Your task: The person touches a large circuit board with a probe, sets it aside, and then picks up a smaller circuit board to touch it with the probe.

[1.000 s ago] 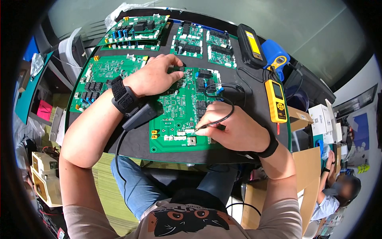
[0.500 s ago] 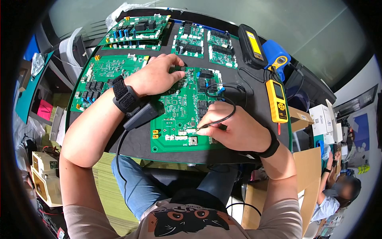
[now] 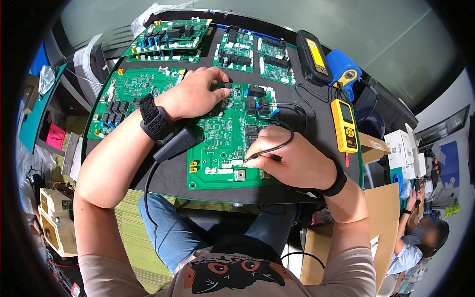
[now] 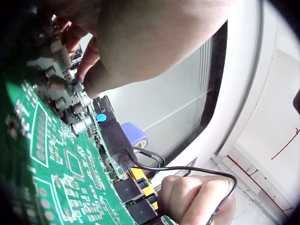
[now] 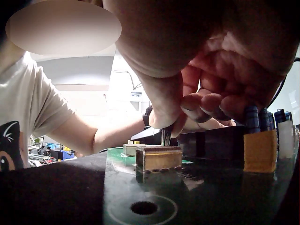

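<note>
My right hand point(image 3: 292, 161) pinches a thin metal-tipped probe point(image 5: 166, 136) trailing a black cable point(image 3: 281, 144). Its tip is down at a white connector point(image 3: 237, 162) near the front edge of a large green circuit board point(image 3: 210, 180). The right wrist view shows the tip behind a square metal terminal point(image 5: 160, 160). My left hand point(image 3: 195, 94) rests over the board's far edge, thumb and forefinger spread around small black parts there. In the left wrist view its fingertips point(image 4: 89, 82) lie among the parts, partly hidden. Under the left wrist is a black camera unit point(image 3: 174, 145).
Another large board point(image 3: 136, 81) lies to the left, and stacked boards point(image 3: 168, 37) stand behind it. Small boards point(image 3: 235, 49) lie at the back. At right are a yellow handheld meter point(image 3: 343, 126), a black case point(image 3: 311, 57) and a blue device point(image 3: 344, 64). Another person point(image 3: 420, 237) sits far right.
Both hands and the probe keep their places on the board; the head view has shifted only slightly. The other person's hands at far right have moved a little.
</note>
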`<state>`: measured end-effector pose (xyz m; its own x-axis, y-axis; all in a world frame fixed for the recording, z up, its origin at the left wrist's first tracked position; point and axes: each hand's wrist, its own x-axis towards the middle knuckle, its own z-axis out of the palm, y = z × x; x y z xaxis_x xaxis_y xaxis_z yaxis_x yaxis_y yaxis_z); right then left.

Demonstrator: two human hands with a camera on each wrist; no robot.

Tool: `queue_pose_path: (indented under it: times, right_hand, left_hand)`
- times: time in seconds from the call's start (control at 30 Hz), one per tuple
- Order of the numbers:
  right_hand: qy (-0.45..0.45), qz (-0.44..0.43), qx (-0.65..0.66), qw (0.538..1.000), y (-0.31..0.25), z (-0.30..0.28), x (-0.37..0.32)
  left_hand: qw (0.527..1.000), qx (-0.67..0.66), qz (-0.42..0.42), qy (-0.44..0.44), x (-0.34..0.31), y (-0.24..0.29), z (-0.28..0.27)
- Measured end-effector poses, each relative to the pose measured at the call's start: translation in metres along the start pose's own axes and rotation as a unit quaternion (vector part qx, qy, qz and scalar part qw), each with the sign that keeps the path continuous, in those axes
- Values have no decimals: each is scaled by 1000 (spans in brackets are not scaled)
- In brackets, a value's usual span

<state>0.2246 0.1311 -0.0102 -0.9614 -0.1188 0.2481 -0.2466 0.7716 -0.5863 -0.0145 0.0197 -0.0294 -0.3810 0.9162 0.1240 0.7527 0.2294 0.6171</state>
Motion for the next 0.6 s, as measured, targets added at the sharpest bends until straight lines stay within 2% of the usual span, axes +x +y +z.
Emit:
queue_pose_path:
  times: [0.13, 0.27, 0.43, 0.6]
  right_hand:
    - [0, 1, -7, 1000, 0, 0, 0]
    - [-1, 2, -3, 1000, 0, 0, -1]
    - [-3, 9, 1, 1000, -1, -1, -1]
    - [-4, -2, -5, 1000, -1, 0, 0]
  left_hand:
    - [999, -1, 36, 21, 3, -11, 6]
    - [999, 3, 39, 22, 2, -10, 6]
    - [1000, 2, 2, -1, 1, -1, 1]
    - [1000, 7, 20, 11, 1, -8, 4]
